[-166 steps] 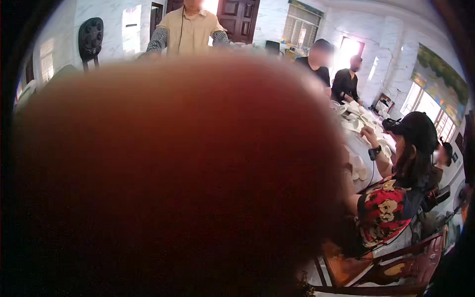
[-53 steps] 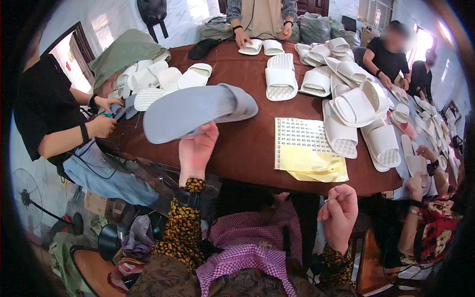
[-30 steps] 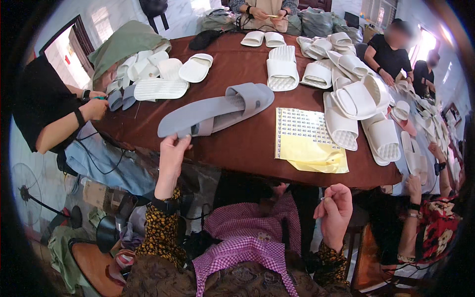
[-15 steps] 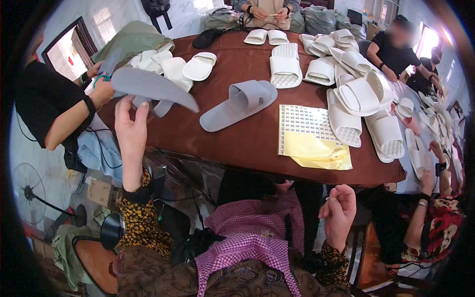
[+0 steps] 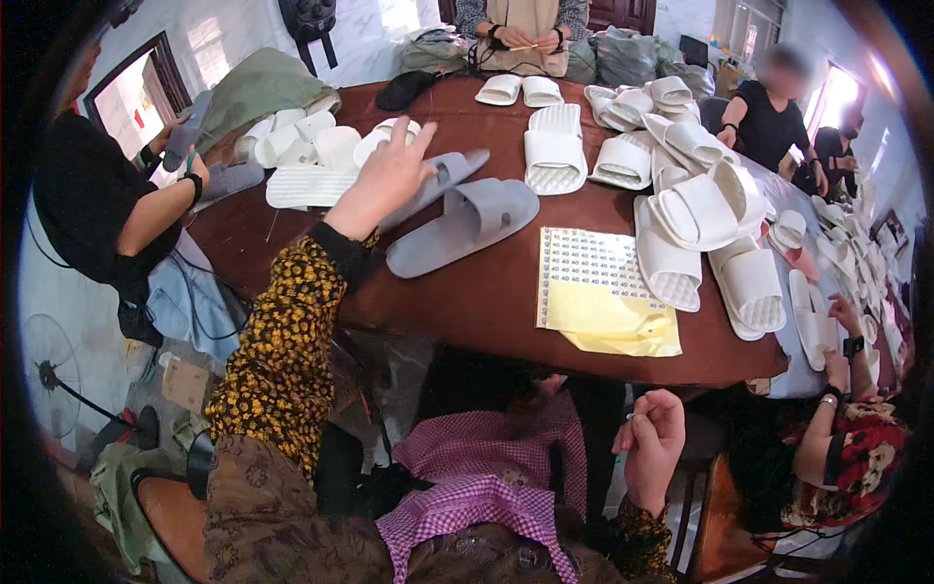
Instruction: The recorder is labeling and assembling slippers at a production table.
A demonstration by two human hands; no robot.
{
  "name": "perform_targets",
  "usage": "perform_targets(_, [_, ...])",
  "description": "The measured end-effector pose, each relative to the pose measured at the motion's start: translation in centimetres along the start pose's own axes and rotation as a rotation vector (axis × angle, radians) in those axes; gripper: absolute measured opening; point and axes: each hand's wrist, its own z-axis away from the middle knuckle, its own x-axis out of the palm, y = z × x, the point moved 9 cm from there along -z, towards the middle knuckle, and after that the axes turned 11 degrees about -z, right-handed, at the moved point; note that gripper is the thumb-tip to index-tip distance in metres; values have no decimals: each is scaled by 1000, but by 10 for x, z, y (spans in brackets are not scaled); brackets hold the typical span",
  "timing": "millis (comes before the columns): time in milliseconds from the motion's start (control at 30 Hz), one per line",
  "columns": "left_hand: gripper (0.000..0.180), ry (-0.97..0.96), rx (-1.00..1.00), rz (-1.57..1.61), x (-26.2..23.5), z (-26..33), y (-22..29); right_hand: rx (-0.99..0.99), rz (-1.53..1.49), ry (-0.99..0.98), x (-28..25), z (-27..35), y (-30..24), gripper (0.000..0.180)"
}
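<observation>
My left hand point(image 5: 381, 181) reaches out over the brown table point(image 5: 486, 302) and grips a grey slipper point(image 5: 449, 173) by its near end, holding it tilted just above the tabletop. A second grey slipper point(image 5: 465, 226) lies flat on the table right beside it. My right hand point(image 5: 650, 446) hangs below the table edge over my lap, fingers curled shut; whether something tiny is pinched in them I cannot tell. A sheet of small white stickers point(image 5: 592, 265) on yellow backing paper point(image 5: 615, 333) lies near the table's front edge.
Several white slippers point(image 5: 702, 216) cover the table's right and far side, more at the left point(image 5: 304, 183). A person in black point(image 5: 89, 200) sits at the left holding a grey slipper point(image 5: 185, 136). Other people sit at the far end point(image 5: 525, 18) and right point(image 5: 856, 457). A fan point(image 5: 49, 380) stands on the floor.
My left hand has swung the grey slipper from out at the left, near the person in black, back over the table beside the other grey slipper. My right hand has stayed put.
</observation>
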Motion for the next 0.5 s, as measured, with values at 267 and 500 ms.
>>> perform_targets(267, [33,-633,-231,143,94,40,-23,10,-12,39,-12,-4,-4,24])
perform_targets(500, [29,-455,-339,178,84,42,-84,7,-33,40,-8,-3,6,24])
